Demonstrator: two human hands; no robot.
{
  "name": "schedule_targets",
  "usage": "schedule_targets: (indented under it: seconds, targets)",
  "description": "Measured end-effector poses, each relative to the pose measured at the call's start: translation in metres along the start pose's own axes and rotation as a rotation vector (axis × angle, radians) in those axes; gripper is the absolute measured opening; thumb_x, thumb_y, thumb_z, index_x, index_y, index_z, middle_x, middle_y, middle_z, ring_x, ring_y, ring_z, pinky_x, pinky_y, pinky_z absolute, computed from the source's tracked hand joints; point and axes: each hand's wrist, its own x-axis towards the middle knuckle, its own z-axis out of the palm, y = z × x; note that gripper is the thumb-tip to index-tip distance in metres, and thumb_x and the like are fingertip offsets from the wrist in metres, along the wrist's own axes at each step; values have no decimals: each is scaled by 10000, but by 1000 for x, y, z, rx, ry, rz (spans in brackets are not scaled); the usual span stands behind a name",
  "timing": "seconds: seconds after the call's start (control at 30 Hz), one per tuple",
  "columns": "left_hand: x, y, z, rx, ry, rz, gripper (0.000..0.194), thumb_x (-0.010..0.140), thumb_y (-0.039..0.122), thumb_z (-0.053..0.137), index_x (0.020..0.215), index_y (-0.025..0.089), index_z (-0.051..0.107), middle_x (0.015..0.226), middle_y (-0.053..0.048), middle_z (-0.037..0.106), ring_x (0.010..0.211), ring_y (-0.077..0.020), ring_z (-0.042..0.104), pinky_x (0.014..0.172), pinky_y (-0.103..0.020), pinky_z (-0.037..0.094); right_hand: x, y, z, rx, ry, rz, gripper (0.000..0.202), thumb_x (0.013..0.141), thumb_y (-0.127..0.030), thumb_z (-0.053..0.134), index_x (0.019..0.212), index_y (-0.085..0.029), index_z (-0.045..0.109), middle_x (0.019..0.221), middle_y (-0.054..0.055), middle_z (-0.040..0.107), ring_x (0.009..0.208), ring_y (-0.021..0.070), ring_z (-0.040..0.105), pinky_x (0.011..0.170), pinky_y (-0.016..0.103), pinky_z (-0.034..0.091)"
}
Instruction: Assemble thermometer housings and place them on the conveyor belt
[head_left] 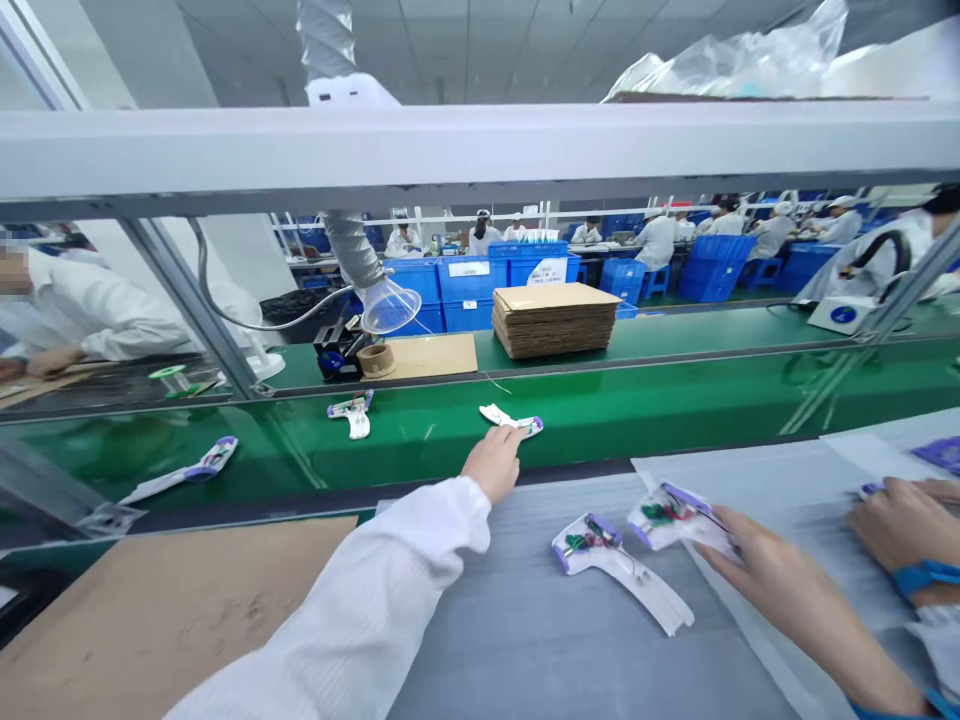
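My left hand (493, 465) reaches over the green conveyor, its fingers closed on the edge of a white and purple housing half (534, 426). My right hand (772, 565) holds another white and purple housing half (667, 516), with green and red parts inside, just above the grey mat. Between my hands, an open housing half (596, 550) lies on the mat, its white handle pointing down and right. Farther left on the conveyor lie two more housings, a short one (357, 415) and a long one (202, 466).
A co-worker's hands (900, 520) are at the right edge, near mine. Behind the conveyor stand a cardboard stack (555, 320), a tape roll (376, 359) and a fume nozzle (390, 306). A brown board (180, 600) lies left; a metal post (187, 305) rises there.
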Motion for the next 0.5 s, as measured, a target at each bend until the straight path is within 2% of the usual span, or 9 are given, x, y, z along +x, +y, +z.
schedule_targets:
  seconds: [0.07, 0.13, 0.2, 0.23, 0.3, 0.37, 0.47, 0.5]
  targets:
    - [41, -18, 9, 27, 29, -48, 290, 797, 91, 533, 1077, 159, 564, 1141, -117, 545, 1110, -259, 473, 918, -444, 397, -8, 40, 9, -23, -49, 73, 234, 760, -411, 499, 875, -232, 597, 860, 117, 685, 718, 298, 656, 583, 372, 499]
    - [67, -30, 18, 21, 51, -87, 176, 834, 185, 541, 998, 138, 581, 1072, -90, 573, 1020, -228, 527, 874, -438, 426, -14, 63, 14, -11, -36, 68, 257, 721, -400, 531, 885, -222, 616, 882, 125, 684, 780, 310, 651, 654, 401, 511]
    - [79, -37, 21, -8, 85, -122, 184, 856, 271, 527, 964, 132, 578, 1016, -62, 586, 929, -185, 558, 830, -403, 452, -15, 66, 11, 8, 32, 55, 318, 699, -415, 553, 932, -209, 620, 922, 128, 674, 857, 331, 630, 719, 441, 502]
    - [80, -39, 19, -29, 110, -140, 183, 853, 285, 531, 937, 131, 580, 986, -55, 590, 895, -172, 563, 811, -383, 458, -12, 60, 8, 36, 67, 54, 345, 701, -428, 558, 959, -206, 615, 941, 128, 667, 882, 334, 620, 738, 455, 496]
    - [75, -38, 12, -80, 181, -182, 129, 817, 262, 567, 822, 134, 587, 898, -48, 592, 846, -168, 568, 773, -342, 458, -3, 33, -4, 178, 116, 66, 357, 738, -443, 540, 1001, -208, 597, 966, 126, 651, 874, 308, 618, 736, 440, 500]
    - [63, -30, -1, -147, 268, -235, 109, 771, 231, 588, 704, 148, 567, 797, -37, 580, 791, -172, 576, 720, -304, 456, 11, -12, -15, 434, 106, 80, 330, 792, -434, 502, 1026, -213, 575, 963, 115, 639, 809, 251, 626, 695, 389, 518]
    - [28, -6, -17, -290, 344, -301, 128, 772, 256, 547, 692, 157, 544, 639, -2, 558, 624, -155, 584, 586, -264, 464, 33, -97, -22, 896, -118, 30, 348, 789, -452, 539, 1037, -208, 557, 958, 85, 632, 814, 209, 627, 702, 351, 526]
    - [12, 4, -20, -340, 351, -310, 140, 787, 272, 524, 715, 154, 543, 601, 10, 554, 572, -146, 578, 551, -257, 467, 39, -125, -22, 1048, -193, 49, 373, 782, -475, 542, 1032, -198, 549, 925, 75, 631, 773, 198, 632, 652, 333, 530]
